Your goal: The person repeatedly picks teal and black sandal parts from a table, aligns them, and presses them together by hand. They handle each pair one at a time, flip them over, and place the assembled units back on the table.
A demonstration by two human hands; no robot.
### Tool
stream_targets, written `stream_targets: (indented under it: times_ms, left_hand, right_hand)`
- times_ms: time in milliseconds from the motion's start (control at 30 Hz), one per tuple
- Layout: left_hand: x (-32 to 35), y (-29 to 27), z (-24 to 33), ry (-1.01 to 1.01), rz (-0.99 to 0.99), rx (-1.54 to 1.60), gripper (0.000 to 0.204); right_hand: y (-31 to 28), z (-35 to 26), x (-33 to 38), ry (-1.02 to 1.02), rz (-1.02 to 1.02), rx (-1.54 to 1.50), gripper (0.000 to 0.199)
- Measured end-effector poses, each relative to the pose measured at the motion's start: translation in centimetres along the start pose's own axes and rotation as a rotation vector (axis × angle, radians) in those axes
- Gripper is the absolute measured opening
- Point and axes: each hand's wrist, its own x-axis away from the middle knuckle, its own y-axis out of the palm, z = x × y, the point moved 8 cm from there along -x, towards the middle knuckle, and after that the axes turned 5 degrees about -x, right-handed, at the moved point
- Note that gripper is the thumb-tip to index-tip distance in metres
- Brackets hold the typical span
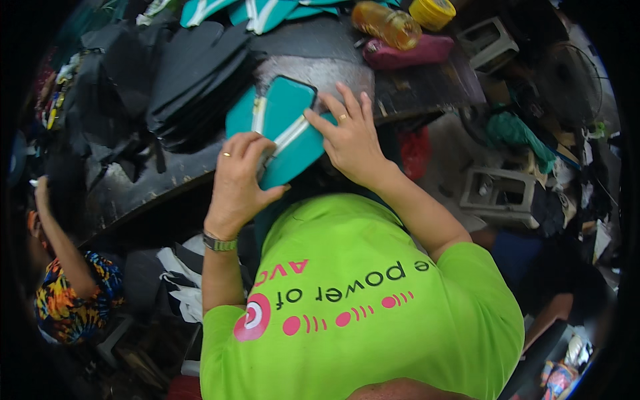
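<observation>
A teal sandal sole [283,127] with a white strap lies on the dark worktable [167,180] in front of me. My left hand [239,175] curls over the sole's near left edge, fingers bent around the strap, a ring on one finger and a watch on the wrist. My right hand [350,137] rests flat on the sole's right side, fingers spread and pressing down, a ring on one finger. Both hands touch the same sole.
A stack of black soles [197,87] sits left of the teal one. More teal soles [267,13] lie at the far edge, with an oil bottle [387,25], a yellow tape roll [432,12] and a pink cloth [417,52]. Another person in a patterned shirt [67,293] sits at left. Concrete blocks [500,193] stand at right.
</observation>
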Motion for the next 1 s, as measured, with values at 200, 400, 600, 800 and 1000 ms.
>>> stream_targets:
  times_ms: [200, 400, 600, 800, 1000]
  left_hand:
    - [0.6, -0.7, 1.1, 0.008, 0.01, 0.046, 0.064]
    - [-1.1, -9.4, 3.2, 0.171, 0.396, -0.052, 0.044]
    - [-6.8, -16.3, 3.9, 0.189, 0.698, -0.165, 0.036]
    - [-17.4, -12.1, 0.1, 0.135, 0.509, -0.465, 0.046]
    - [-8.0, -4.3, 1.5, 0.115, 0.346, 0.177, 0.042]
  right_hand:
    - [-2.0, 0.0, -1.5, -0.031, 0.058, -0.41, 0.046]
    - [-8.4, 5.3, -2.1, 0.042, 0.659, -0.734, 0.058]
    - [-7.0, 6.7, -2.3, 0.066, 0.688, -0.897, 0.057]
    - [-2.6, 6.8, -4.2, 0.149, 0.516, -0.899, 0.063]
    - [2.4, 9.5, -4.8, 0.383, 0.368, -1.271, 0.071]
